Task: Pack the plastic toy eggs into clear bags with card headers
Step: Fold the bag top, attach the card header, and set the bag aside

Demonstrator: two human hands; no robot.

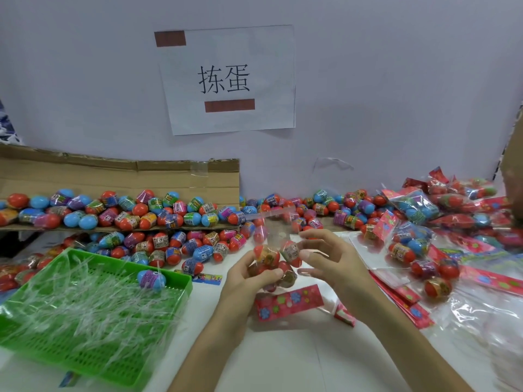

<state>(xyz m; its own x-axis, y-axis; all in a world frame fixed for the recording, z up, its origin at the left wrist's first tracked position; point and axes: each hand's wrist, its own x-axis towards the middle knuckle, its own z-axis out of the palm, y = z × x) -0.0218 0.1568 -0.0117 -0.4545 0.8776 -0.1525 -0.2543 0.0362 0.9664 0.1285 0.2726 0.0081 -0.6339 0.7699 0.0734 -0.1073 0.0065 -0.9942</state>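
Item: clear bag, part-filled, held above the counter at centre.

- Left hand – fingers curled round the bag's lower part, gripping it with several eggs inside.
- Right hand – fingers loosely bent at the bag's upper side, the fingertips close against an egg through the film. Whether they pinched the film could not be told.
- Card header – red, flowered, just below the held bag. Whether it was joined to the bag could not be told.
- Loose eggs – heaped along the back of the counter, near the hands.
- Green basket – left, holding shredded film and one blue egg.
- Finished bags – piled at right.

Step judged in hand: filling or settling the eggs. Advice: the left hand should cradle the load from beneath so the slack film above stood open. The right should spread the mouth and feed eggs narrow end first – a loose grip risked slippery shells spilling out.
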